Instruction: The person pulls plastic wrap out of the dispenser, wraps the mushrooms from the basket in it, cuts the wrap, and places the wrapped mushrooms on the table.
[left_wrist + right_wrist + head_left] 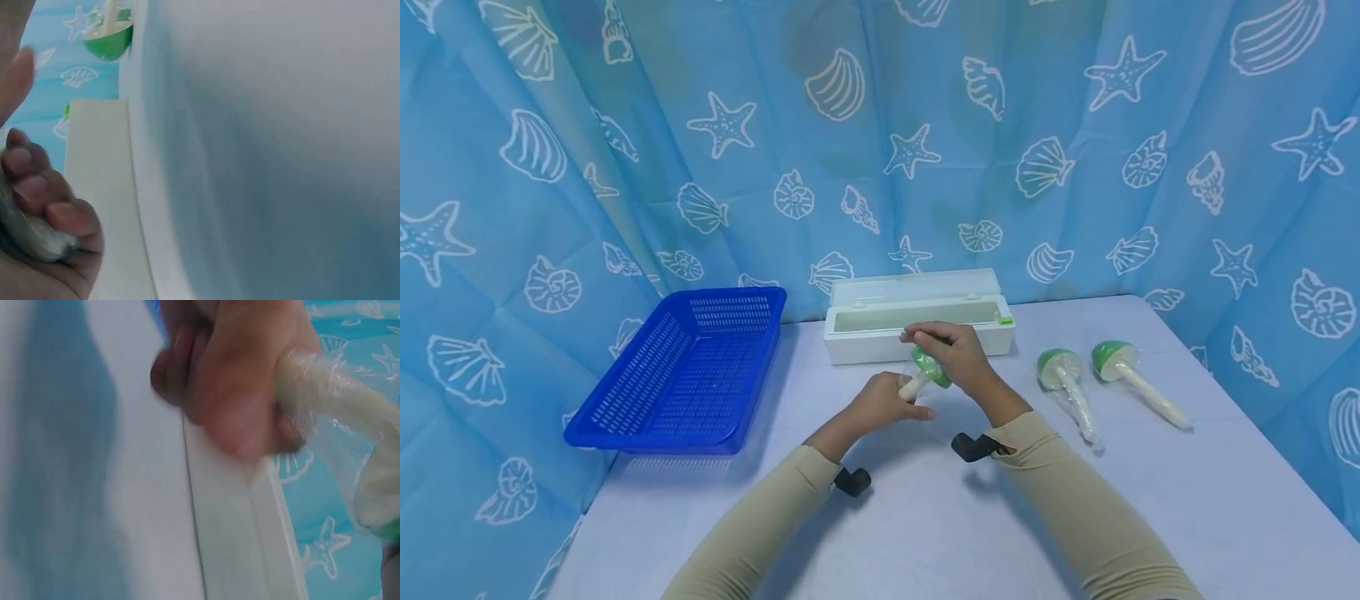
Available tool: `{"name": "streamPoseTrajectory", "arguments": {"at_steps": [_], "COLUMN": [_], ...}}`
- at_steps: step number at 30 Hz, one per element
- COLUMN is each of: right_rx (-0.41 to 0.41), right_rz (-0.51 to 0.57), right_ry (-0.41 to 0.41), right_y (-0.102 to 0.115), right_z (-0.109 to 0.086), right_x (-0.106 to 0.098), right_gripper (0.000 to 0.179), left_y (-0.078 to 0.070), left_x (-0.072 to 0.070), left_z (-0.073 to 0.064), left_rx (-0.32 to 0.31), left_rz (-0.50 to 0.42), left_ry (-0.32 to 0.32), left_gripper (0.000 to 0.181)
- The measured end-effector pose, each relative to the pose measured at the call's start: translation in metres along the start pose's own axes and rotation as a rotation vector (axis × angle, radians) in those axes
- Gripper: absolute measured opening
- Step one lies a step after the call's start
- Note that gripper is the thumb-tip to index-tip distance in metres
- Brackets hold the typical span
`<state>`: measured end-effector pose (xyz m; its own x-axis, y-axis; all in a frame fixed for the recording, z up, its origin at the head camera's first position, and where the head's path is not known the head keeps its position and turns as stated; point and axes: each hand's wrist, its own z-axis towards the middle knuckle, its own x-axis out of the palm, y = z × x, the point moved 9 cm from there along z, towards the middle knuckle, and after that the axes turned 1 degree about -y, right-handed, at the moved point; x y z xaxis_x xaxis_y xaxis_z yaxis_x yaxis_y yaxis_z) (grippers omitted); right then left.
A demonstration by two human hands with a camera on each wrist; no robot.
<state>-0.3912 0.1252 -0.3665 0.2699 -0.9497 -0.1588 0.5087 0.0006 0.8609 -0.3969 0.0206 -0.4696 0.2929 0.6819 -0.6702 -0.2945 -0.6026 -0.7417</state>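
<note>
My left hand (887, 404) grips the pale stem of a mushroom-shaped piece (931, 367) with a green domed cap, in clear plastic wrap. Its fingers (69, 219) curl round the stem, and the thumb points right in the head view. Over the cap lies my right hand (953, 354), its fingers reaching left past it; I cannot tell whether they pinch the cap or its wrap. In the right wrist view the wrapped stem (337, 394) slants from the left hand toward the cap at the right edge. Both hands are just in front of a white box (917, 343).
The box's lid (917, 286) stands open at the back, and a green tab (1004, 320) sits at its right end. A blue plastic basket (745, 421) is on the left. Two more green-capped mushroom pieces, one wrapped (1075, 392) and another (1142, 387), lie right. A patterned curtain (880, 242) hangs behind.
</note>
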Motion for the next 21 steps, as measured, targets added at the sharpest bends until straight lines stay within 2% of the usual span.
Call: {"name": "streamPoseTrajectory", "arguments": {"at_steps": [3,7,12,15,17,19,21], "right_rx": [0.038,0.091,0.107,0.090,0.105,0.157,0.237], "right_rz": [0.092,0.092,0.057,0.102,0.165,0.193,0.173], "right_ry": [-0.046,-0.097,-0.120,-0.133,-0.170,-0.234,-0.263], "right_y": [-0.017,-0.024,-0.030,-0.034,-0.039,-0.048,-0.060], "right_z": [0.001,-0.002,-0.003,-0.002,-0.003,-0.007,-0.014], "right_x": [0.000,0.002,0.000,-0.006,-0.013,-0.021,-0.025], "right_gripper": [0.022,0.023,0.030,0.047,0.055,0.054,0.045], "left_y": [0.000,0.005,0.005,0.003,0.003,0.003,0.004], "left_x": [0.000,0.001,0.000,-0.003,-0.005,-0.005,-0.004], "left_z": [0.001,0.000,-0.005,-0.006,-0.005,-0.005,-0.003], "left_rx": [-0.001,-0.039,-0.057,-0.054,-0.052,-0.046,-0.048], "left_rz": [0.058,0.074,0.029,-0.033,-0.120,-0.214,-0.286], "left_ry": [-0.033,-0.064,-0.066,-0.064,-0.055,-0.044,-0.030], "left_gripper": [0.040,0.032,0.025,0.031,0.036,0.038,0.045]}}
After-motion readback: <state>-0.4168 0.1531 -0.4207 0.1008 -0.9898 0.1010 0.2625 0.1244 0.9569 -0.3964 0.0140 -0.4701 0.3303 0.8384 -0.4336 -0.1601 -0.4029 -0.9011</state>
